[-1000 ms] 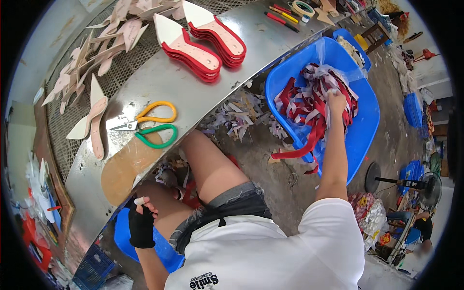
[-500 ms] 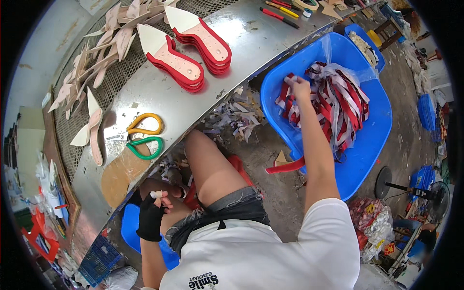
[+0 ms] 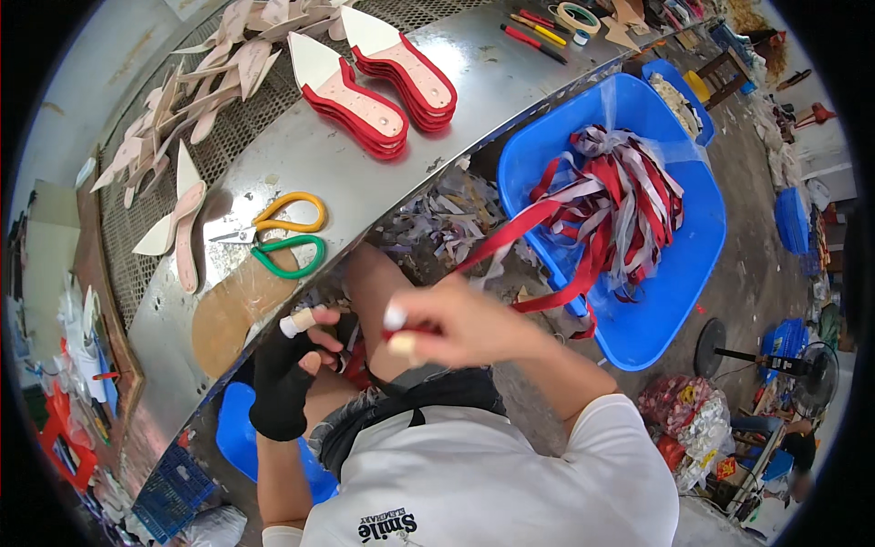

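Observation:
My right hand (image 3: 456, 324), blurred by motion, is in front of my lap with its fingers closed on a red fabric strip (image 3: 510, 230). The strip runs back over the rim of a blue basin (image 3: 702, 292) to a tangled bundle of red and white strips (image 3: 620, 196). Facing it is my left hand (image 3: 292, 365), in a black fingerless glove with a fingertip wrapped in white; its thumb and fingers are apart, with nothing visible between them. Scissors (image 3: 287, 232) with one yellow and one green handle lie on the metal table beside a tan sole-shaped piece (image 3: 232, 314).
Two stacks of red-edged insoles (image 3: 355, 109) rest on the metal table (image 3: 437, 128). Loose pale insoles (image 3: 182, 100) are heaped on mesh behind. Pens (image 3: 538, 36) and a tape roll (image 3: 578, 16) lie at the far end. Scraps (image 3: 442, 219) cover the floor below; a fan (image 3: 761, 360) stands right.
My right hand has come out of the basin to my lap, pulling a red strip along. My left hand has risen slightly and its fingers have spread.

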Motion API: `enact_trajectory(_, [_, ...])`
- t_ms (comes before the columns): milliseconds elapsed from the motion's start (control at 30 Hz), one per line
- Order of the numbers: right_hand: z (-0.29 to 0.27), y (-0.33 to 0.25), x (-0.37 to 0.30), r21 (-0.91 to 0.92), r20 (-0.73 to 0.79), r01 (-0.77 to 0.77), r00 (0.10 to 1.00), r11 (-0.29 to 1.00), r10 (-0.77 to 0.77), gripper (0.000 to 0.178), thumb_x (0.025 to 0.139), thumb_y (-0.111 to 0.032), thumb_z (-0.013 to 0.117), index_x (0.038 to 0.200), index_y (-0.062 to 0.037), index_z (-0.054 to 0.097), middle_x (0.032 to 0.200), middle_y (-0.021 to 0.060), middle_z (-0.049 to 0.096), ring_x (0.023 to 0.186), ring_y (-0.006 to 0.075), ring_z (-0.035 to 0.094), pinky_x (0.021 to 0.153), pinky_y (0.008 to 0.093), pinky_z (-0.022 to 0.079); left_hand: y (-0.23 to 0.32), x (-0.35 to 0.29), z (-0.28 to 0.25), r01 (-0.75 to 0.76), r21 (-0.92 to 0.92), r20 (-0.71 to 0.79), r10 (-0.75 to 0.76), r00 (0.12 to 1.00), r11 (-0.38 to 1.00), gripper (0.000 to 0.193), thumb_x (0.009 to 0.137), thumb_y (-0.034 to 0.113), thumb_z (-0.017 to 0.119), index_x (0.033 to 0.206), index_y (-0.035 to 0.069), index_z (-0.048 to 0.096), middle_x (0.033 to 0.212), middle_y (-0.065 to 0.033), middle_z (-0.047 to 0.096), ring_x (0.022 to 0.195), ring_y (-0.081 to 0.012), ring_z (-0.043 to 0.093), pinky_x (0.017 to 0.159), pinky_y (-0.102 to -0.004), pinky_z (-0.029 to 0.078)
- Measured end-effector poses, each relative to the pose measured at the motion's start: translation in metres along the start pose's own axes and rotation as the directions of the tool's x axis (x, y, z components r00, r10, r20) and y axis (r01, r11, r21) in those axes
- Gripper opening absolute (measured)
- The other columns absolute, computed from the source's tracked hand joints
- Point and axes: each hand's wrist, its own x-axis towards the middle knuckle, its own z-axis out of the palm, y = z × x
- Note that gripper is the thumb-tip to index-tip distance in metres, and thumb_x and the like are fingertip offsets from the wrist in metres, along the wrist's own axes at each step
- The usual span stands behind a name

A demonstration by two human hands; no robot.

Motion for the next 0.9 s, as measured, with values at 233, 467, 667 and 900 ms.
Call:
enact_trajectory(233, [0.079,-0.023,0.017,0.104,0.234,0.201,0.947,0.974,-0.221,0.013,0.082,-0.012,0.059,0.091,-0.0069,0.051,0.073,0.0111,0.056,0.071,0.0337,0.059,0.064,0.0422,0.046,-0.001,-0.010,-0.019,-0.250,0.015,0.401,0.223,0.888,0.968,0.056,0.076,0.030,0.075,0.119,0.000,0.056,0.103,-0.0131,0.063,0.093,-0.0208,0.062,0.082,-0.0318,0.047])
enact_trajectory(467, [-0.111,0.058,-0.020,-0.462,-0.472,-0.391,0.868,0.796,0.153,0.018,0.078,-0.016,0.064,0.094,-0.0064,0.065,0.077,0.0112,0.067,0.069,0.0226,0.066,0.063,0.0327,0.051,-0.059,-0.027,-0.031,-0.202,0.544,0.357,-0.007,0.934,0.815,0.023,0.072,0.008,0.075,0.095,0.006,0.068,0.084,-0.0096,0.067,0.075,-0.0188,0.066,0.067,-0.0287,0.051])
enact_trajectory(667, [-0.239,0.254,-0.115,-0.689,-0.723,-0.686,0.675,-0.231,0.151,0.042,0.079,-0.018,0.060,0.120,-0.0214,0.056,0.141,0.0145,0.038,0.134,0.0346,0.028,0.103,0.0554,0.028,-0.091,-0.038,-0.029,-0.024,0.508,0.152,-0.063,0.986,0.861,0.024,0.076,0.007,0.072,0.099,0.003,0.067,0.089,-0.0107,0.068,0.080,-0.0185,0.067,0.072,-0.0287,0.052])
enact_trajectory(900, [-0.287,0.229,-0.172,-0.400,-0.897,-0.912,0.410,-0.091,-0.167,0.050,0.064,-0.019,0.071,0.111,-0.0094,0.061,0.117,0.0143,0.059,0.109,0.0323,0.054,0.091,0.0440,0.043,-0.082,-0.049,-0.041,0.160,0.447,0.002,-0.180,0.984,0.880,0.023,0.079,0.007,0.068,0.101,0.002,0.066,0.090,-0.0080,0.068,0.082,-0.0138,0.063,0.071,-0.0267,0.050])
